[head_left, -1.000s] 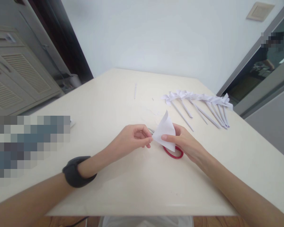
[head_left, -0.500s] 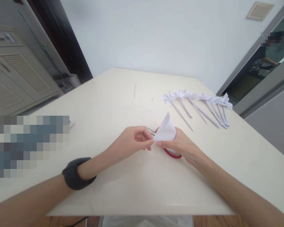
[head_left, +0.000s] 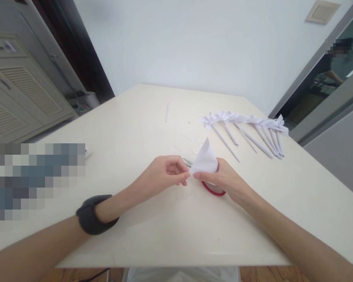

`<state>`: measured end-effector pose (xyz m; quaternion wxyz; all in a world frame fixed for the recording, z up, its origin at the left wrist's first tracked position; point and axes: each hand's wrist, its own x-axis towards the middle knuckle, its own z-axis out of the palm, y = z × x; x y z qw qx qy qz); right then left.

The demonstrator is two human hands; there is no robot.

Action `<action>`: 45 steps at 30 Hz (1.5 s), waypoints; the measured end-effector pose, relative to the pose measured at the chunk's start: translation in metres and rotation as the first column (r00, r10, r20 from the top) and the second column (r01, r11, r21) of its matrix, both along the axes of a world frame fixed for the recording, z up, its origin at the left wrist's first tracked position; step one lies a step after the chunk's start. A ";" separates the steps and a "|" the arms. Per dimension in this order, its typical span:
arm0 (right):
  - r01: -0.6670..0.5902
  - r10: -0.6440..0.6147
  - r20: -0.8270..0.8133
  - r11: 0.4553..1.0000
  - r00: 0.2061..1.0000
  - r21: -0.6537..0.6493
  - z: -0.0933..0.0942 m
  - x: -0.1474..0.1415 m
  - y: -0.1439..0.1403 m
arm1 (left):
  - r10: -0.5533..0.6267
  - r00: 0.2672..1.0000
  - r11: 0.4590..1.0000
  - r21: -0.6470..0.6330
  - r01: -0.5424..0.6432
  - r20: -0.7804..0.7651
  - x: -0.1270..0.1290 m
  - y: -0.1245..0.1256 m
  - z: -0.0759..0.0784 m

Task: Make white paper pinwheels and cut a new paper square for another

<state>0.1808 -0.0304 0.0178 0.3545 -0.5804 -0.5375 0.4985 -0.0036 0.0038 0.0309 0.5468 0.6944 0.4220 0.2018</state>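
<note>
Table: a cream tabletop [head_left: 153, 235] fills most of the frame; its near edge runs along the bottom, its far edge meets the wall, and its sides slant outward. Wide open surface lies left of the hands and between them and the near edge.
Wall: plain white wall [head_left: 176, 47] across the top centre.
Cabinet: louvred cabinet [head_left: 17, 51] at upper left, cut off by the frame.
Pixelated block: a patch [head_left: 37, 180] at middle left, its contents unreadable.
Paper row: thin white rolls joined by a frilled paper band [head_left: 238, 118], right of centre, limiting room on that side.
Left hand: this hand [head_left: 167, 171], at centre, pinches the paper's left corner between thumb and fingertips.
Right hand: this hand [head_left: 228, 176], just right of centre, grasps the paper, thumb in front; its other fingers are mostly hidden.
Paper: a smooth white sheet [head_left: 206, 162] between the hands at centre, curled into a cone-like shape with a pointed upper tip.
Scissors: scissors with a red handle [head_left: 214, 191] beneath the paper, largely covered; silver blade tips show.
Single roll: one slim white roll [head_left: 167, 112], upper centre.
Scraps: faint strands beyond the hands, hard to make out.
</note>
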 end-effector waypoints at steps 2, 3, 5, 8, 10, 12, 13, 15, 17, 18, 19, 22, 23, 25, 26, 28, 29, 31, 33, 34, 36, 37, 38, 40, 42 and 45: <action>-0.007 0.007 -0.009 1.000 1.000 0.007 0.000 0.001 0.000 | 0.003 1.000 1.000 0.009 -0.003 0.001 -0.001 0.000 0.001; -0.013 0.013 -0.016 1.000 1.000 0.009 0.000 0.001 0.000 | 0.003 1.000 1.000 0.012 -0.003 0.002 -0.001 0.000 0.001; -0.025 0.025 -0.034 1.000 0.999 0.016 0.000 0.003 0.000 | 0.006 1.000 1.000 0.013 -0.006 0.003 -0.002 0.000 0.001; -0.048 0.052 -0.062 0.997 0.997 0.055 0.000 0.005 0.000 | 0.012 1.000 1.000 0.019 -0.012 0.011 -0.002 0.001 0.001; -0.068 0.074 -0.061 0.994 0.995 0.089 0.000 0.006 0.000 | 0.014 1.000 1.000 0.027 -0.014 0.016 -0.002 0.001 0.001; -0.081 0.086 -0.034 0.990 0.996 0.116 0.000 0.008 0.001 | 0.014 1.000 0.999 0.030 -0.014 0.020 -0.002 0.002 0.001; -0.085 0.088 -0.019 0.988 0.996 0.127 0.000 0.008 0.001 | 0.014 1.000 0.999 0.029 -0.015 0.021 -0.002 0.002 0.001; -0.086 0.088 -0.005 0.985 0.996 0.148 -0.001 0.010 0.001 | 0.024 1.000 0.999 0.032 -0.025 0.017 -0.002 0.003 0.002; -0.096 0.101 -0.022 0.982 0.995 0.163 -0.001 0.011 0.002 | 0.038 0.999 0.999 0.037 -0.039 0.013 -0.002 0.004 0.002; -0.102 0.110 -0.038 0.980 0.993 0.169 -0.001 0.011 0.002 | 0.043 0.999 0.998 0.039 -0.044 0.013 -0.003 0.004 0.002; -0.105 0.116 -0.054 0.980 0.992 0.171 0.000 0.012 0.002 | 0.046 0.999 0.998 0.040 -0.046 0.016 -0.003 0.005 0.002; -0.088 0.104 -0.084 0.981 0.991 0.173 0.001 0.014 0.003 | 0.054 0.998 0.998 0.043 -0.055 0.023 -0.004 0.006 0.002; -0.079 0.094 -0.081 0.982 0.992 0.173 0.001 0.014 0.003 | 0.059 0.998 0.997 0.044 -0.060 0.026 -0.004 0.006 0.002; -0.064 0.075 -0.060 0.983 0.995 0.169 0.001 0.016 0.004 | 0.070 0.997 0.996 0.048 -0.071 0.028 -0.004 0.007 0.002; -0.058 0.066 -0.047 0.984 0.997 0.168 0.001 0.017 0.005 | 0.075 0.997 0.996 0.051 -0.076 0.029 -0.004 0.007 0.002; -0.048 0.053 -0.030 0.986 0.998 0.161 0.001 0.019 0.005 | 0.079 0.996 0.995 0.055 -0.080 0.031 -0.004 0.008 0.002; -0.043 0.048 -0.027 0.987 0.998 0.157 0.001 0.020 0.005 | 0.077 0.996 0.995 0.059 -0.079 0.032 -0.004 0.009 0.001; -0.036 0.040 -0.026 0.988 0.999 0.152 0.002 0.020 0.005 | 0.078 0.996 0.994 0.070 -0.080 0.039 -0.005 0.010 0.000; -0.031 0.037 -0.034 0.988 0.999 0.149 0.002 0.020 0.004 | 0.078 0.996 0.993 0.080 -0.081 0.044 -0.006 0.011 -0.002; -0.030 0.036 -0.041 0.988 0.999 0.149 0.003 0.020 0.004 | 0.079 0.996 0.993 0.081 -0.082 0.044 -0.007 0.012 -0.003; -0.026 0.034 -0.056 0.990 0.998 0.141 0.005 0.019 0.003 | 0.077 0.996 0.994 0.080 -0.080 0.042 -0.008 0.014 -0.004; -0.023 0.032 -0.064 0.991 0.997 0.134 0.005 0.019 0.003 | 0.078 0.996 0.994 0.078 -0.081 0.039 -0.008 0.014 -0.004; -0.019 0.028 -0.071 0.992 0.997 0.128 0.006 0.019 0.003 | 0.087 0.995 0.993 0.082 -0.090 0.042 -0.008 0.015 -0.003; -0.013 0.022 -0.079 0.993 0.997 0.118 0.007 0.018 0.004 | 0.096 0.995 0.992 0.079 -0.099 0.040 -0.008 0.015 -0.002; -0.009 0.019 -0.085 0.994 0.996 0.112 0.007 0.018 0.004 | 0.094 0.995 0.993 0.068 -0.096 0.033 -0.008 0.015 0.000; -0.001 0.010 -0.074 0.993 0.997 0.114 0.006 0.019 0.005 | 0.080 0.997 0.995 0.057 -0.081 0.020 -0.008 0.015 0.001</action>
